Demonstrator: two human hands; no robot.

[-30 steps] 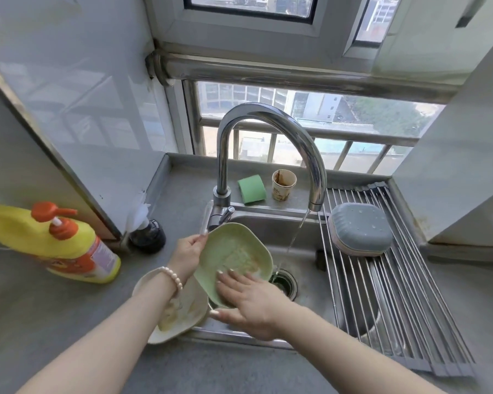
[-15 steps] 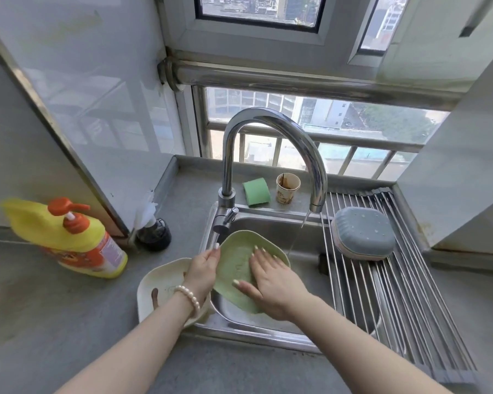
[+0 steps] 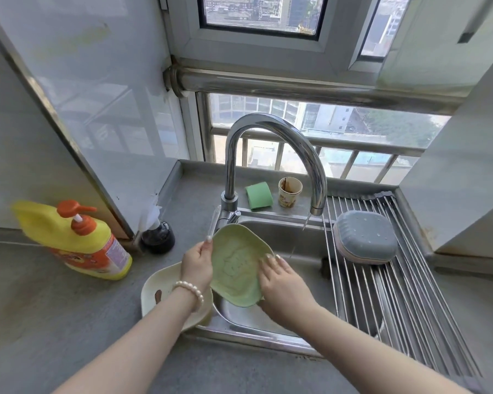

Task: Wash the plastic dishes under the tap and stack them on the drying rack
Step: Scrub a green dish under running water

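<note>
Since half a second ago, my right hand (image 3: 282, 282) slides off the green plate's (image 3: 236, 268) face to its right edge, fingers together along the rim. My left hand (image 3: 197, 264) grips the left edge, thumb on the front. I hold the plate tilted over the sink (image 3: 285, 231), left of the thin stream from the tap (image 3: 271, 146). A cream dish (image 3: 161, 285) lies under my left wrist; a blue dish (image 3: 365, 237) sits upturned on the rack (image 3: 396, 294).

Detergent bottle (image 3: 77, 240), sponge (image 3: 258, 195), paper cup (image 3: 289, 191)
</note>
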